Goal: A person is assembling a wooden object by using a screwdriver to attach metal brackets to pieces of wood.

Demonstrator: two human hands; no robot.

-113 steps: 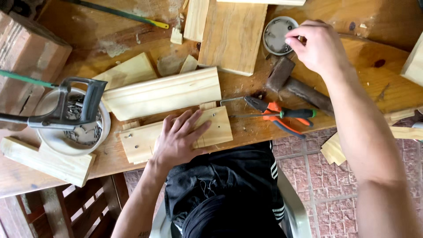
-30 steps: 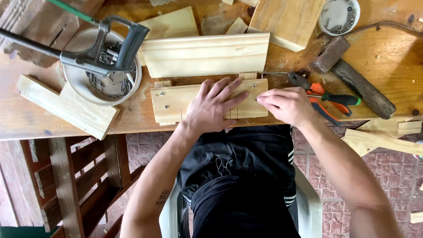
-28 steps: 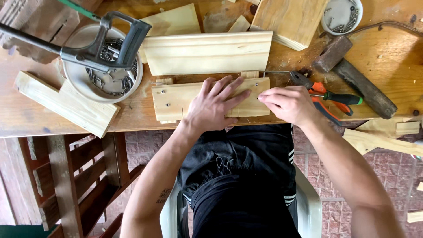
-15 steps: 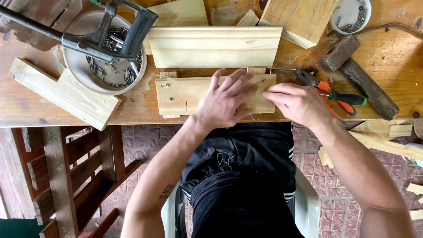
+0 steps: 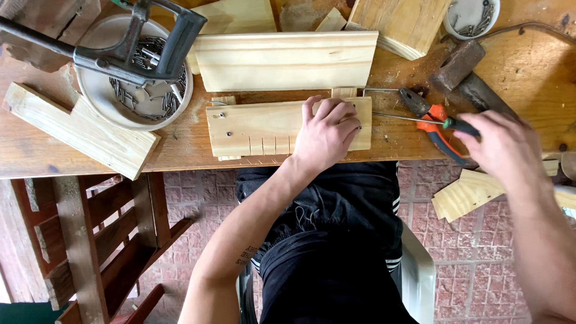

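The small pine board [image 5: 264,127] is pinned flat on the workbench [image 5: 180,153] by the left hand [image 5: 327,135], palm down over its right half, fingers spread and reaching its far edge; nothing is gripped, only pressed. The board lies at the bench's near edge, saw cuts visible along its near side just left of the hand. Out to the right, the right hand [image 5: 501,147] is laid over the orange-and-black pliers [image 5: 435,120], fingers curled loosely at the handle end; whether the handles are actually grasped cannot be told. The pliers' jaws point back toward the board. Just beyond the board a longer moulded plank [image 5: 285,60] is seen, and a bowl of nails [image 5: 135,99] with a hand drill [image 5: 129,48] across it.
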